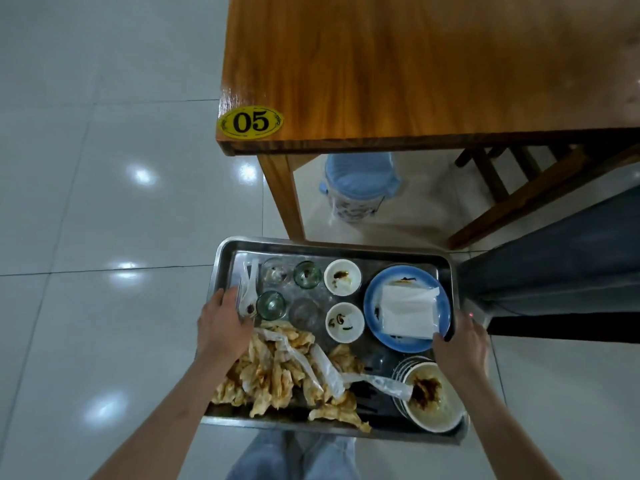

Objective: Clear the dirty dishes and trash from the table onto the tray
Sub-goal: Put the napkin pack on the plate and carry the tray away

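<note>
We judge the clearing done: our left hand (221,323) and right hand (462,344) grip the loaded tray (346,245) by its sides, so next we must carry it level away from the table (415,64).

Shiny metal tray (445,268), glossy wood table (398,71), polished floor tiles (104,168)

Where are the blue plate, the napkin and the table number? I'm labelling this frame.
blue plate (372,299), head view, bare left rim.
napkin (408,311), head view, its middle.
table number (250,121), head view, the digits.
</note>
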`<state>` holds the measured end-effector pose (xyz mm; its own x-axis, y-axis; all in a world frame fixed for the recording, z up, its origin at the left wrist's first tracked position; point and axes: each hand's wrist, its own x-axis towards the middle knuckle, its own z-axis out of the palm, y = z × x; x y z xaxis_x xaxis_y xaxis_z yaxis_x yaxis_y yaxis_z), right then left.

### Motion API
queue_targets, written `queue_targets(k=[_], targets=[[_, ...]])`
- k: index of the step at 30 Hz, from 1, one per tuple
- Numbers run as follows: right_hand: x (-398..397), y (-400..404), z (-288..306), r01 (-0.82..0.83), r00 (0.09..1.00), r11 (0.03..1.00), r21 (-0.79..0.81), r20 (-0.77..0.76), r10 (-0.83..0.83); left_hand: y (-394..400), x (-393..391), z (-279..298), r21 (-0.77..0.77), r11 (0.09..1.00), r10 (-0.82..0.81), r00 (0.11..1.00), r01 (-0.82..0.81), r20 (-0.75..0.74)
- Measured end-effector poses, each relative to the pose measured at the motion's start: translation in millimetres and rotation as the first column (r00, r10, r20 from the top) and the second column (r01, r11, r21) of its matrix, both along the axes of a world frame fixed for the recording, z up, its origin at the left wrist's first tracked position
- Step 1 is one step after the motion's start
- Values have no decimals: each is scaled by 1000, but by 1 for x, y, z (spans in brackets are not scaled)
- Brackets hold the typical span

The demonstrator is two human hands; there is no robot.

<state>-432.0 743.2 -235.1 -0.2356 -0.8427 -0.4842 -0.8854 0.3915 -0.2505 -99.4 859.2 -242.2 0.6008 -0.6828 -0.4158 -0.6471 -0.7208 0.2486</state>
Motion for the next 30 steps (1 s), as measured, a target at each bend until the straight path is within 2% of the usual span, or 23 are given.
queue_targets(k=[6, 12, 19, 30], targets=[[1, 2, 1, 15, 999, 1000, 4, 40, -15, -6, 1, -2, 37, 996, 80, 995, -79, -52], [-1, 10, 4, 22, 999, 999, 47, 47, -24, 3, 0, -11, 51, 998, 33, 999, -34, 20], [-6, 6, -2, 28, 999, 999, 47, 18, -29, -3, -1, -14, 83, 995, 52, 998, -54, 20], [-3, -1, -6, 131, 985, 983, 130, 92, -143, -8, 2, -20, 140, 980, 163, 976, -144, -141]])
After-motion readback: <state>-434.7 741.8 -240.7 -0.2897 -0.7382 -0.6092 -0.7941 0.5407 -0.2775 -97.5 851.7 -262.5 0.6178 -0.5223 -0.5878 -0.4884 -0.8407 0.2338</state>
